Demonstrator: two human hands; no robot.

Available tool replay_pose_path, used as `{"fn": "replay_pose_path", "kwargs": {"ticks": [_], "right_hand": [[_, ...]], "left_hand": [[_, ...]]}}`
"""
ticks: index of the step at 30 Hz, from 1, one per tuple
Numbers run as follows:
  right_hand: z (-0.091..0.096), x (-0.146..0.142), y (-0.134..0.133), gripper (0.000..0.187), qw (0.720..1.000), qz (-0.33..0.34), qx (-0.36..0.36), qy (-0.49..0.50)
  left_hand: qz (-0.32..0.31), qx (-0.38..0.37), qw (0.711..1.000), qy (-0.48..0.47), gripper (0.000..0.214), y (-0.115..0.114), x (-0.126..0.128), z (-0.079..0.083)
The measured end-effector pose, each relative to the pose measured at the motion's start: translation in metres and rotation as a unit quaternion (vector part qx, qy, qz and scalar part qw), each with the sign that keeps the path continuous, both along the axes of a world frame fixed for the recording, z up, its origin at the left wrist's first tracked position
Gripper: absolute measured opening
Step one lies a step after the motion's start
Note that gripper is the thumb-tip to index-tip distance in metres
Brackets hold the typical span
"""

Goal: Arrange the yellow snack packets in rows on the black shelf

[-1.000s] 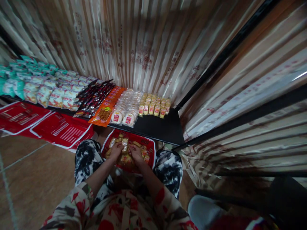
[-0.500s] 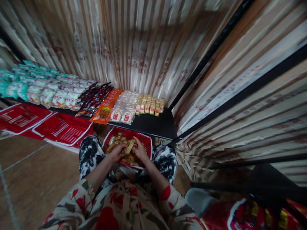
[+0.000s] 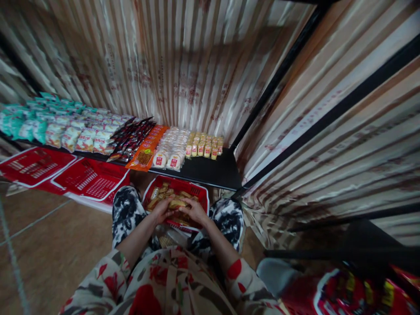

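Between my knees stands a red shopping basket point(image 3: 208, 199) with a white rim, holding many small yellow-wrapped snack packets point(image 3: 160, 192). My left hand point(image 3: 160, 211) and my right hand point(image 3: 197, 212) meet over it, one at each end of a yellow snack packet point(image 3: 177, 204). Fingers of both hands are closed around that packet, which lies lengthwise across between them. Other packets lie below and behind the hands, partly hidden. Similar small yellow packets point(image 3: 206, 146) stand in rows on the black shelf point(image 3: 213, 173) just ahead.
Leftward along the shelf are clear-wrapped round white snacks point(image 3: 167, 160), an orange bag point(image 3: 143, 155), dark packets point(image 3: 131, 140), white bags point(image 3: 85, 140) and teal bags point(image 3: 19, 120). Red baskets point(image 3: 95, 179) stand at left. Black posts point(image 3: 272, 94) and a striped curtain point(image 3: 183, 65) enclose the corner.
The yellow packet has turned from tilted to nearly level. My right hand has come down and in, and its fingers now close on the packet's right end. The view has shifted slightly.
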State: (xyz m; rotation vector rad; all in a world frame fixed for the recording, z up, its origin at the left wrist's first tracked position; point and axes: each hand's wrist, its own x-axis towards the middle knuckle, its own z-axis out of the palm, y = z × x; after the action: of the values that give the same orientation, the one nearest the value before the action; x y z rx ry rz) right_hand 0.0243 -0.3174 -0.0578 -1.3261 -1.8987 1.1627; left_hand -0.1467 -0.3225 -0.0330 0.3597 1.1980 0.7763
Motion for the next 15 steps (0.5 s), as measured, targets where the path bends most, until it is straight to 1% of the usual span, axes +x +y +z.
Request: {"fn": "replay_pose_path", "kwargs": {"ticks": [3, 6, 10, 15], "right_hand": [[-0.005, -0.003, 0.005, 0.039, 0.998, -0.017, -0.041, 0.041], [-0.001, -0.006, 0.010, 0.042, 0.994, -0.031, -0.068, 0.078], [0.009, -0.007, 0.016, 0.043, 0.985, -0.061, -0.110, 0.114], [0.020, 0.001, 0.027, 0.041, 0.970, -0.113, -0.120, 0.179]], "left_hand": [[0.032, 0.005, 0.999, -0.006, 0.022, 0.003, -0.002, 0.002], [0.042, 0.041, 0.998, -0.026, 0.024, 0.009, -0.003, 0.006], [0.018, 0.084, 0.996, -0.033, 0.027, 0.019, -0.002, 0.011], [-0.037, 0.150, 0.988, 0.022, 0.019, 0.032, 0.000, 0.016]]}}
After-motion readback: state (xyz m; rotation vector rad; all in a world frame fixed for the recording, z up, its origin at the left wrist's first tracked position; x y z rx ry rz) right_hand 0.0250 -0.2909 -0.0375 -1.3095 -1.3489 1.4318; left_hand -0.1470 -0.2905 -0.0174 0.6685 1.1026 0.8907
